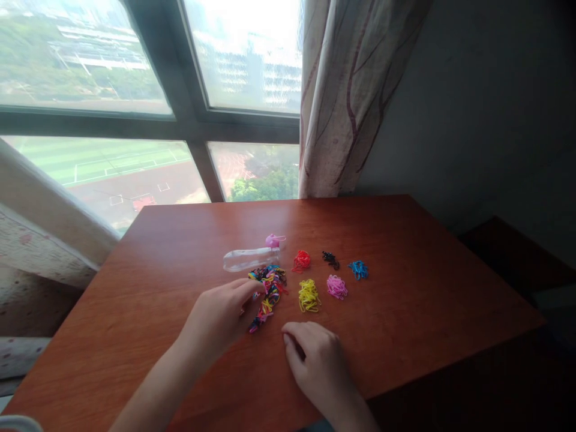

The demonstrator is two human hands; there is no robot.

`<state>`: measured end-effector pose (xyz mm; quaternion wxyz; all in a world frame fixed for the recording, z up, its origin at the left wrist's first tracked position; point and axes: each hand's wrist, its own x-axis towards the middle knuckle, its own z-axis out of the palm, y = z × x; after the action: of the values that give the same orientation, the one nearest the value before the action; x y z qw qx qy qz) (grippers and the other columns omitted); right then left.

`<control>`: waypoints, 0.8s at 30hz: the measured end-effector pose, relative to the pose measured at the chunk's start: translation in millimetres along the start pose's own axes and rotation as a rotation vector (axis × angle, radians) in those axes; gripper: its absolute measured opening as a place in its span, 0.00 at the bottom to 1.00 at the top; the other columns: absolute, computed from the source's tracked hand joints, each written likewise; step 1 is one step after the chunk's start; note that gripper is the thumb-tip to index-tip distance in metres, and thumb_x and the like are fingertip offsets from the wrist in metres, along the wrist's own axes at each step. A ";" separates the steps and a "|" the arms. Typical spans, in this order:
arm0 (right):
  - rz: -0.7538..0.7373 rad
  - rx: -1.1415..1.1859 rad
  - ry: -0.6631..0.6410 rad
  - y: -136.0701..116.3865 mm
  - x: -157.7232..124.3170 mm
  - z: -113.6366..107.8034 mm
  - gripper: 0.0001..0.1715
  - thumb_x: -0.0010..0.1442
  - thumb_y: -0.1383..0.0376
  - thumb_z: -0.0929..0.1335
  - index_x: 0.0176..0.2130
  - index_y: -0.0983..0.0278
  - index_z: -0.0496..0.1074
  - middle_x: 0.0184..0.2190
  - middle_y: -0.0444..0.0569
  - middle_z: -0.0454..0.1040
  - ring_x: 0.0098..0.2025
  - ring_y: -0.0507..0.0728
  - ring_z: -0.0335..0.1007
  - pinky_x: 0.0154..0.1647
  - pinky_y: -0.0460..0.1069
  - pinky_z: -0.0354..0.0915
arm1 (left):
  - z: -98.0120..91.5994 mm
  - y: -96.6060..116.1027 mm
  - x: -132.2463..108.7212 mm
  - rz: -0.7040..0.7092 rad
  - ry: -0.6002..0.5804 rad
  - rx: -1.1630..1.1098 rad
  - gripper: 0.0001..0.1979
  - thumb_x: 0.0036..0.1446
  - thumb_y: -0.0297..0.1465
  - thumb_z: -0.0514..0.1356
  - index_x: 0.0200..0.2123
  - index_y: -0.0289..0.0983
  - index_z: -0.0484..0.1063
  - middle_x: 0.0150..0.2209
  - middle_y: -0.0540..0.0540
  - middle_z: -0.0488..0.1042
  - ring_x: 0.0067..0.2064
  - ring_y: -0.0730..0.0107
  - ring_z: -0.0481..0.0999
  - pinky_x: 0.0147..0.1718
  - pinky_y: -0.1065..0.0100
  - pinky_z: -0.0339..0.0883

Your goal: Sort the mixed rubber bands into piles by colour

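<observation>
A mixed heap of small colored rubber bands [270,294] lies in the middle of the wooden table. My left hand [220,309] reaches over its left side, the index fingertip on the bands and the thumb partly hidden below. My right hand [317,354] rests on the tabletop to the right and nearer me, fingers curled, thumb close to the index finger, with nothing visible between them. Right of the heap are single-color piles: red bands [301,261], yellow bands [309,296], pink bands [336,287], black bands [330,260] and blue bands [359,269].
Behind the heap lies a clear plastic pouch or tube [247,260], with a pink piece [272,240] at its right end. The brown table [405,300] stands against a window and a patterned curtain [346,90]. A white curved object [20,423] shows at the lower left corner.
</observation>
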<state>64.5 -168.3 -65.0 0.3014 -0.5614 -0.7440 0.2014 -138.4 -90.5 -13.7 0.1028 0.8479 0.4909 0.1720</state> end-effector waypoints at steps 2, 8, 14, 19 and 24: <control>-0.004 -0.023 0.001 -0.1 0.3 0.5 0.12 0.64 0.70 0.62 0.38 0.59 0.73 0.31 0.44 0.76 0.33 0.54 0.72 0.36 0.46 0.58 | 4.2 -3.8 -16.9 -0.043 0.017 -0.035 0.10 0.62 0.32 0.54 0.40 0.42 0.75 0.36 0.49 0.81 0.31 0.70 0.79 0.29 0.73 0.65; 0.015 -0.048 -0.004 -2.2 4.3 1.6 0.10 0.63 0.70 0.63 0.38 0.58 0.72 0.30 0.42 0.76 0.32 0.54 0.72 0.34 0.46 0.56 | 18.7 -7.6 -51.7 -0.188 0.073 -0.067 0.08 0.63 0.34 0.54 0.39 0.42 0.73 0.30 0.53 0.79 0.28 0.71 0.78 0.27 0.73 0.66; 0.026 -0.092 -0.022 -11.0 10.9 6.7 0.08 0.62 0.70 0.64 0.36 0.58 0.72 0.28 0.41 0.74 0.31 0.54 0.70 0.32 0.47 0.54 | 24.8 -5.1 -60.7 -0.208 0.068 -0.056 0.08 0.63 0.35 0.54 0.39 0.43 0.72 0.33 0.53 0.80 0.31 0.69 0.80 0.29 0.72 0.67; 0.010 -0.098 -0.015 -12.7 13.8 9.8 0.09 0.62 0.71 0.65 0.37 0.58 0.72 0.28 0.42 0.75 0.32 0.54 0.71 0.32 0.46 0.55 | 22.8 -1.1 -62.4 -0.168 0.038 -0.033 0.08 0.63 0.36 0.55 0.36 0.43 0.72 0.31 0.52 0.79 0.31 0.69 0.78 0.29 0.72 0.67; -0.017 -0.080 -0.003 -9.8 12.0 9.0 0.09 0.62 0.71 0.64 0.37 0.59 0.73 0.29 0.43 0.76 0.33 0.54 0.72 0.34 0.46 0.57 | 25.5 -3.3 -65.4 -0.156 0.067 -0.029 0.07 0.62 0.35 0.55 0.38 0.44 0.73 0.35 0.52 0.80 0.35 0.67 0.80 0.32 0.71 0.69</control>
<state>49.2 -159.3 -62.7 0.2795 -0.5663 -0.7566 0.1698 -161.1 -145.7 -50.8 0.1114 0.7991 0.5562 0.1989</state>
